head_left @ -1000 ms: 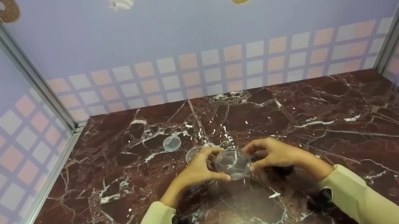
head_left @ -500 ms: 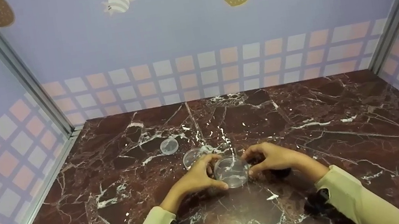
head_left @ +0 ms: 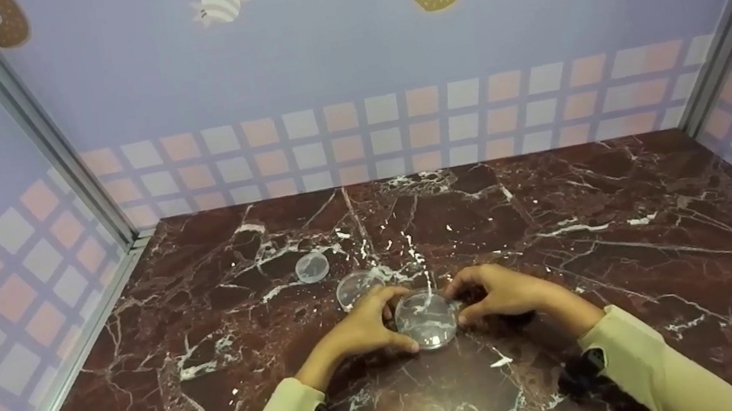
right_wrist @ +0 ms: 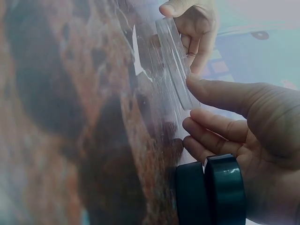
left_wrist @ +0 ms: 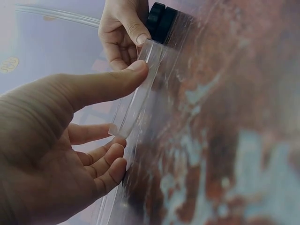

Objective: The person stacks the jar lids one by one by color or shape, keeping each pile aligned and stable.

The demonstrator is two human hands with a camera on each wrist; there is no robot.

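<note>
Both hands hold a clear, shallow round dish with a lid-like rim, resembling a petri dish, low over the marbled table. My left hand grips its left side; in the left wrist view the thumb lies on the rim of the dish and the index fingertip is at its edge. On the opposite side, my right hand pinches the rim between thumb and fingers, as the right wrist view shows. A second clear round dish lies just beyond my left hand, partly hidden by it. Further left sits a smaller clear disc.
A black, round two-part object stands beside my right hand, mostly hidden by it in the head view. White flecks and veins mark the dark red marbled tabletop. Patterned walls enclose its back and sides.
The held dish has come down slightly and toward me, with both hands following it. The other dish and the small disc stay in place, and the head view has shifted a little.
</note>
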